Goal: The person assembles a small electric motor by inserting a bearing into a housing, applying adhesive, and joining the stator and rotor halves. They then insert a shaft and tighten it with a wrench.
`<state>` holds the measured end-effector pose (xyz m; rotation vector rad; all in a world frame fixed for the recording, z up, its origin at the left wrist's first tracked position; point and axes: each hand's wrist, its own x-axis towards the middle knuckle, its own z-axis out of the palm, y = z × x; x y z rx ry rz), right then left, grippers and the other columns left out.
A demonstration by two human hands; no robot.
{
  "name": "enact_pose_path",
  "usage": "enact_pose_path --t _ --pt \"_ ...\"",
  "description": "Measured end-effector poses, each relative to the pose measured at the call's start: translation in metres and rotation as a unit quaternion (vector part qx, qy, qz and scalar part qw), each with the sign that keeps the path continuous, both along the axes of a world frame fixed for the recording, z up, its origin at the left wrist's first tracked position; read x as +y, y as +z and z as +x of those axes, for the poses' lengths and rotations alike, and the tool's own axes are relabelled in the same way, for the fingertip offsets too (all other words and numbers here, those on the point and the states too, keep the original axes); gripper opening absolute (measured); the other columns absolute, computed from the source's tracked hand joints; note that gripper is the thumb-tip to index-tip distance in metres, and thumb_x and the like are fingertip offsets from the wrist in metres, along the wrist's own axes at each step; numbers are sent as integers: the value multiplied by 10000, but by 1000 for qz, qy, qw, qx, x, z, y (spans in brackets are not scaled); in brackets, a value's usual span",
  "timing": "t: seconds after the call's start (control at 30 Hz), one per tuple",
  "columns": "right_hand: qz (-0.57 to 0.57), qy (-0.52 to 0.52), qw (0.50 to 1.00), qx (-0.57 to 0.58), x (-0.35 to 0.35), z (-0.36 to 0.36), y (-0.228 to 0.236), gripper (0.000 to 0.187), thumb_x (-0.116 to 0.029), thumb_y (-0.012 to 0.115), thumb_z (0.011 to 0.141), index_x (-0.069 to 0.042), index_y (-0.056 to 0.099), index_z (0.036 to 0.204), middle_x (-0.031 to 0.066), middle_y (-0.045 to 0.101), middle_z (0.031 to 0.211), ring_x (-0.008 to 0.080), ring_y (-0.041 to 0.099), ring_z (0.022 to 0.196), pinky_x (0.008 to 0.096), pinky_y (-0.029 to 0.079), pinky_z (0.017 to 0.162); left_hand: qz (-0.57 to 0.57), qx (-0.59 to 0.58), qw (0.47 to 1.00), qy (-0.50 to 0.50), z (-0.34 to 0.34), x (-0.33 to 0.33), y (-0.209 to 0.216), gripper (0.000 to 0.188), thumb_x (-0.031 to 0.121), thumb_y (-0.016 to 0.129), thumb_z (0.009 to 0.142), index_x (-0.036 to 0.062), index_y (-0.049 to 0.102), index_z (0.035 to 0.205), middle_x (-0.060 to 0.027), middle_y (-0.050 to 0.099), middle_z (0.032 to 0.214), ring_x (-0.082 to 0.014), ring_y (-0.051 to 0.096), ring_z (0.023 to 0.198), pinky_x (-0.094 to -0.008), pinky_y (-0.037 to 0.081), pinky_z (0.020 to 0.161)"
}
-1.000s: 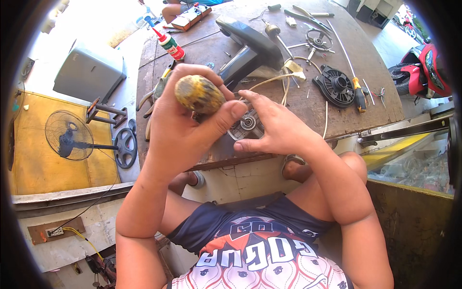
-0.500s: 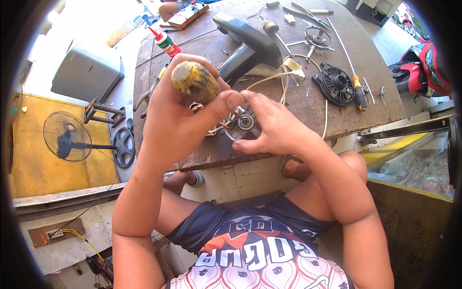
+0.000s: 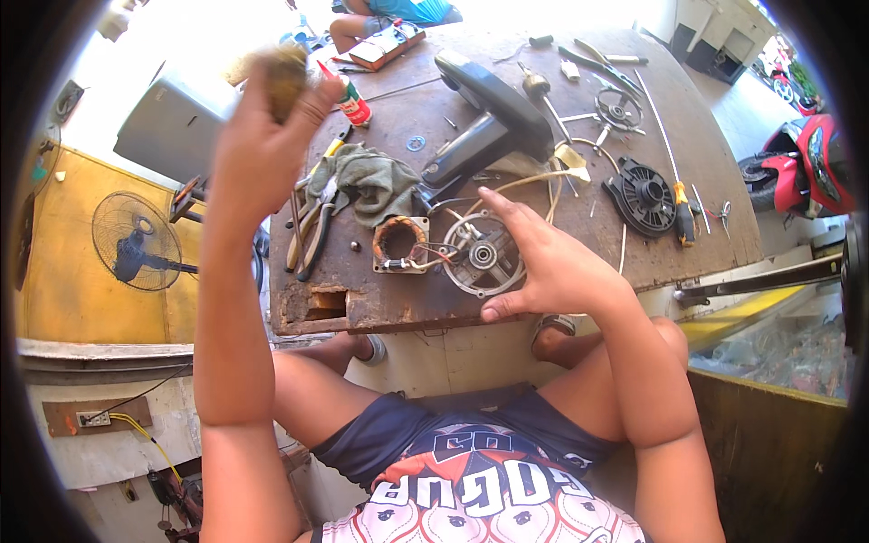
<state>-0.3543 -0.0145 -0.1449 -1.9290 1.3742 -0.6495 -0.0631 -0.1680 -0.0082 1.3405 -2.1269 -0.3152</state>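
Raised at the upper left, my left hand (image 3: 262, 136) is closed around a tool with a thick, worn yellow-and-brown handle (image 3: 288, 77); motion blurs it and its far end is hidden. My right hand (image 3: 557, 267) curves beside the round metal motor housing (image 3: 462, 271), thumb and fingers spread widely apart. A bearing (image 3: 483, 257) sits in the housing's centre. I cannot tell whether the fingers touch the rim. Left of the housing, joined to it by wires, lies a square stator with copper windings (image 3: 398, 242).
A grey cloth (image 3: 371, 185) and pliers (image 3: 317, 235) lie left on the wooden table (image 3: 407, 312). Behind are a dark fan stand (image 3: 489, 118), a red-and-green bottle (image 3: 355, 104), a black motor cover (image 3: 644, 195) and a screwdriver (image 3: 681, 213). Another person (image 3: 362, 27) sits beyond.
My left hand has lifted the tool away from the bearing, up and left, uncovering the stator, cloth and pliers. My right hand stays by the housing, its fingers spread wider.
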Motion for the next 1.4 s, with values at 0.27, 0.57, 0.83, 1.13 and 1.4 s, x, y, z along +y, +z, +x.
enact_pose_path --t 0.27,0.57,0.83,1.13,1.4 --pt "11 -3 1000 5 -6 2 -4 1226 -444 1015 732 -59 362 1696 269 590 1564 425 572 1465 472 476 1219 103 -206 967 112 44 -124 -136 955 711 792 932 -28 615 1511 -295 766 1264 -391 761 1182 -469 579 1049" --pt "14 -3 1000 4 -11 4 0 1236 -458 1034 688 -51 395 1664 270 641 1478 423 615 1416 471 501 1186 176 126 976 36 9 -189 -154 791 382 954 843 17 662 1481 -186 738 1332 -277 714 1226 -428 545 1082" --pt "33 -5 999 -6 -12 4 4 1184 -442 1032 694 -39 420 1624 297 651 1448 455 636 1377 488 514 1156 126 276 943 -134 6 -63 -83 471 233 901 914 9 702 1278 -130 770 1157 -214 743 1076 -381 596 957" --pt "26 -21 999 -13 -8 6 -4 1191 -425 1038 691 -42 425 1637 289 669 1433 450 650 1360 481 520 1145 36 -127 958 -256 24 68 -68 469 157 856 821 108 760 1277 -115 690 1021 -354 686 955 -460 573 862" --pt "-10 -19 1000 -9 -11 5 -10 1202 -437 1030 684 -21 443 1646 257 682 1455 432 633 1391 474 493 1180 -29 -209 938 -276 15 72 -49 494 119 849 739 108 783 1229 -101 654 972 -329 670 906 -450 563 820"
